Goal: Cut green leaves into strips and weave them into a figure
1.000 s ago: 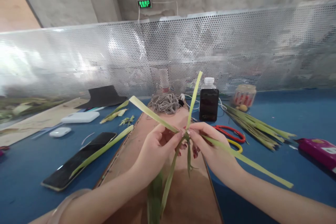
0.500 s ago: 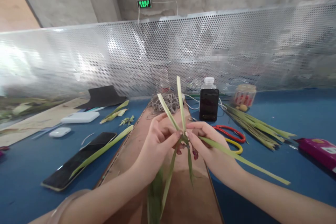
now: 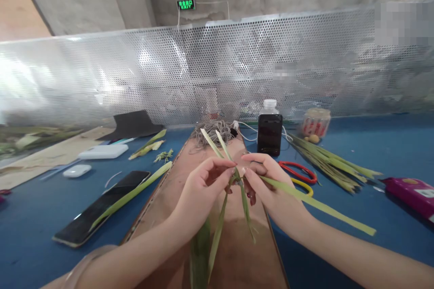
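A small weave of green leaf strips (image 3: pixel 244 203) is between my two hands over the board. My left hand (image 3: pixel 203 185) pinches its left side between thumb and fingers. My right hand (image 3: pixel 269 189) holds the right side, with the thumb and index finger near the knot. Two pale strip ends (image 3: pixel 210 143) point up and away, and others hang down. One long leaf strip (image 3: pixel 325 210) runs out to the right over my right wrist. The centre of the weave is partly hidden by my fingers.
The brown board (image 3: pixel 244 253) lies on a blue table (image 3: pixel 383 144). Grey cord (image 3: pixel 217 133) is heaped at its far end. Left lies a black phone (image 3: pixel 101 207) under a leaf; right are red-handled scissors (image 3: pixel 300 167), a leaf bundle (image 3: pixel 332 162), a bottle (image 3: pixel 270 107) and a jar (image 3: pixel 316 122).
The two upper strip ends have tipped down and to the left, closer together. A hanging strip has swung slightly right. My right fingertips have shifted a little at the knot.
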`<state>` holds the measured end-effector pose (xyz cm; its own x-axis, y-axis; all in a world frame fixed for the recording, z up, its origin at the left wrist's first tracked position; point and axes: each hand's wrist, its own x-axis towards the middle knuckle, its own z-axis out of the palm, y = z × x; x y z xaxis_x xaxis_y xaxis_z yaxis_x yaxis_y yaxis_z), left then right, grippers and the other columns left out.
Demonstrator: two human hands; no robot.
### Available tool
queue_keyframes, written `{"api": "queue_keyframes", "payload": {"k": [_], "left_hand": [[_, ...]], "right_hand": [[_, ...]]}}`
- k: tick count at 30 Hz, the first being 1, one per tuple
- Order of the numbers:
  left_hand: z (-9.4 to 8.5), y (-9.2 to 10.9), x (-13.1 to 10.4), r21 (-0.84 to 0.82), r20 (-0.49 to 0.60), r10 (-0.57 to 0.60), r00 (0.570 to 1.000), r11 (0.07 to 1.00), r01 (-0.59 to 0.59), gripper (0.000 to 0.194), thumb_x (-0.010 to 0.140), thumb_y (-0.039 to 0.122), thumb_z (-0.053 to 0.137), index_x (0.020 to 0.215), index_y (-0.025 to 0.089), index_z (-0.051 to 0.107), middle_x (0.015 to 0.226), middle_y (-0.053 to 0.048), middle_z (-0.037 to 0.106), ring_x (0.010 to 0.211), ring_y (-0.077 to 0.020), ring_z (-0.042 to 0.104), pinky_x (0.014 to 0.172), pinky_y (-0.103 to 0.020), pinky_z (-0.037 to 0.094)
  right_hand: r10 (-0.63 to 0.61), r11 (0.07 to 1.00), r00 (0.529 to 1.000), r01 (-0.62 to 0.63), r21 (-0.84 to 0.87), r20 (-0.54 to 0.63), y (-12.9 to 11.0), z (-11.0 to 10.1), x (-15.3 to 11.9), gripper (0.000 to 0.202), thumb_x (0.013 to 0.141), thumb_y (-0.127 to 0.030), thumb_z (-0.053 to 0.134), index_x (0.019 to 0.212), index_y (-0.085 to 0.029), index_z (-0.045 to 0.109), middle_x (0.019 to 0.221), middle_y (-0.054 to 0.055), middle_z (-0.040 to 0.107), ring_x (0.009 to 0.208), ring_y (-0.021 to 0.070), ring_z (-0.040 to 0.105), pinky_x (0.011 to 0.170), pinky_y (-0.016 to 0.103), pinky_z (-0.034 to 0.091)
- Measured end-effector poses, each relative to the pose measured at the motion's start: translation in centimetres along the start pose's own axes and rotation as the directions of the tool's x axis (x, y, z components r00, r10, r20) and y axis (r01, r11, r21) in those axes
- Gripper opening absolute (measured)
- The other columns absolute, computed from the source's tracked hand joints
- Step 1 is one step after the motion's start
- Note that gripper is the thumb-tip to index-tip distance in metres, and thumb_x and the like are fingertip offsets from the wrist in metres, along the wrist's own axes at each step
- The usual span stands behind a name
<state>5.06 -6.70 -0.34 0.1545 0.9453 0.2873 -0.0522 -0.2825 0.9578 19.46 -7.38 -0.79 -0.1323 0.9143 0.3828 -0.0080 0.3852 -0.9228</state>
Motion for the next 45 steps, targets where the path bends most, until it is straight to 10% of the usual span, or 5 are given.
{"api": "queue_keyframes", "payload": {"k": [10,15,21,32,45], "left_hand": [[-0.4,0.1,0.4,0.334,-0.132,0.290,0.948,0.913,-0.233,0.008,0.074,0.022,0.058,0.082,0.022,0.062,0.082,-0.001,0.063,0.076,-0.0149,0.057,0.068,-0.026,0.045],[-0.5,-0.1,1.1,0.373,-0.160,0.341,0.927,0.890,-0.263,0.011,0.075,0.020,0.057,0.085,0.022,0.056,0.081,0.000,0.062,0.069,-0.0129,0.056,0.063,-0.025,0.044],[-0.6,-0.2,1.1,0.464,-0.095,0.411,0.907,0.824,-0.325,0.022,0.075,0.015,0.055,0.094,0.025,0.051,0.078,0.002,0.060,0.070,-0.0123,0.056,0.066,-0.025,0.043],[-0.5,-0.2,0.3,0.577,-0.041,0.515,0.856,0.712,-0.400,0.019,0.075,0.017,0.057,0.092,0.025,0.056,0.082,-0.001,0.061,0.070,-0.0149,0.056,0.070,-0.029,0.044],[0.3,0.8,-0.4,0.241,-0.118,0.193,0.974,0.957,-0.160,0.012,0.081,0.028,0.050,0.088,0.021,0.057,0.087,-0.001,0.063,0.073,-0.0127,0.059,0.066,-0.024,0.047]], "right_hand": [[0.340,0.904,0.940,-0.314,0.290,-0.041,-0.2,-0.5,1.5,0.042,0.080,-0.056,0.037,0.068,-0.017,0.047,0.044,-0.005,0.041,0.035,0.0071,0.035,0.034,0.019,0.030],[0.179,0.975,0.961,-0.145,0.168,-0.209,-0.3,-0.7,1.5,0.038,0.076,-0.045,0.053,0.056,-0.020,0.032,0.041,-0.008,0.034,0.034,0.0057,0.034,0.034,0.018,0.032],[0.205,0.975,0.979,-0.203,0.095,-0.017,-1.3,-0.2,0.4,0.039,0.081,-0.046,0.045,0.054,-0.019,0.037,0.033,-0.007,0.040,0.028,0.0089,0.039,0.032,0.021,0.034],[0.034,0.975,0.995,-0.014,-0.220,0.090,-0.6,0.3,0.1,0.037,0.082,-0.031,0.047,0.119,-0.025,0.049,0.068,-0.002,0.052,0.055,0.0102,0.050,0.050,0.022,0.047],[0.000,1.000,0.984,-0.001,0.008,0.178,-0.6,0.4,0.5,0.030,0.083,-0.020,0.046,0.112,-0.021,0.050,0.082,0.001,0.058,0.072,0.0119,0.056,0.069,0.027,0.051]]}}
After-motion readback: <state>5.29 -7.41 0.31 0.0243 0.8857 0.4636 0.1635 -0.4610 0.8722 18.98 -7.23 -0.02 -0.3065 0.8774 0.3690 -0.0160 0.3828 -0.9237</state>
